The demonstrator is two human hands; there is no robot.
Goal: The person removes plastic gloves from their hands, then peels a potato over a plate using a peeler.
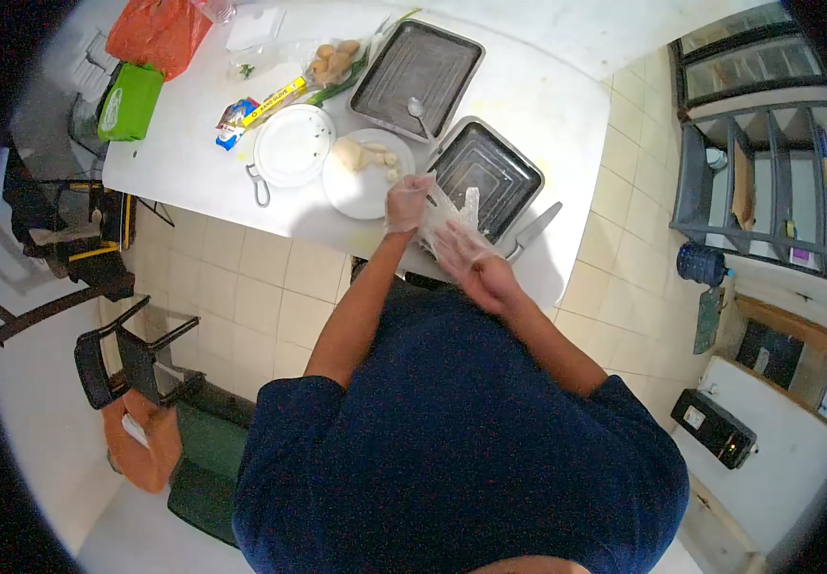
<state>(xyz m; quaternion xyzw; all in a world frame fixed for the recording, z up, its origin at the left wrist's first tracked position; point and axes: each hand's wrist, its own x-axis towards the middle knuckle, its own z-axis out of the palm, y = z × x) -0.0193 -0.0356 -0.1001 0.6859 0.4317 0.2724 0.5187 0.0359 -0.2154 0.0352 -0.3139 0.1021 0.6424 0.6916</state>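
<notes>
Clear plastic glove [444,212], left hand [406,205] pinching it, right hand [483,273] inside, finger spread unclear

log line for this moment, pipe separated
left hand: at clear plastic glove | right hand: inside that glove, fingers extended | nearby: plate holding food, dark tray, knife
</notes>
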